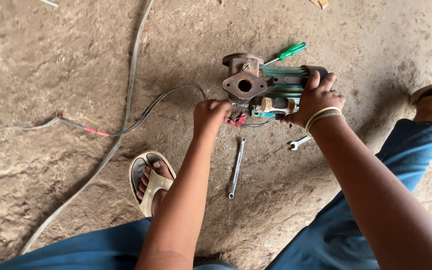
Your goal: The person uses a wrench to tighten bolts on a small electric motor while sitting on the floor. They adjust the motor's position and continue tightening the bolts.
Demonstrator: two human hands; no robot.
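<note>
Hands (211, 114) on green pump (271, 85)

Rough, cracked brown earthen floor (51, 60) in even daylight, dusty and uneven.
</note>
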